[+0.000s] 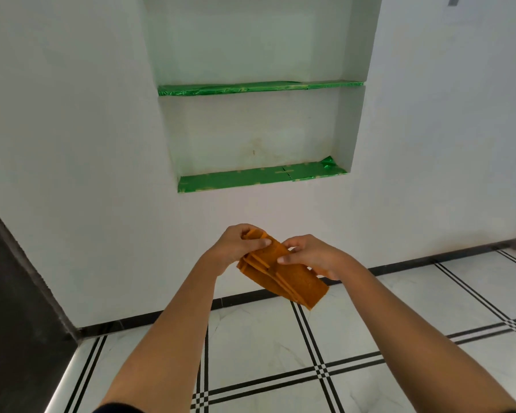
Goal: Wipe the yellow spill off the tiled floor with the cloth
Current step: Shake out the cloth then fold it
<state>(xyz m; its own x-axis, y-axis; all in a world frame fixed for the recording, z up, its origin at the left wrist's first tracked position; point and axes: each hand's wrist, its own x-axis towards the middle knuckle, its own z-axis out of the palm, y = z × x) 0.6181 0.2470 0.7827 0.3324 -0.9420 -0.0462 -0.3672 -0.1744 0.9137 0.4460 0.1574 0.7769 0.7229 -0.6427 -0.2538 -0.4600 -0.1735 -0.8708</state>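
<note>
Head view: both hands, left (234, 248) and right (313, 256), pinch a folded, layered orange cloth (283, 274).

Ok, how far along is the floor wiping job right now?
Early. Done: the cloth is picked up and folded. In hand: left hand and right hand both grip it in the air, clear of the tiled floor. Left: all the wiping; no yellow spill shows in this view.
</note>
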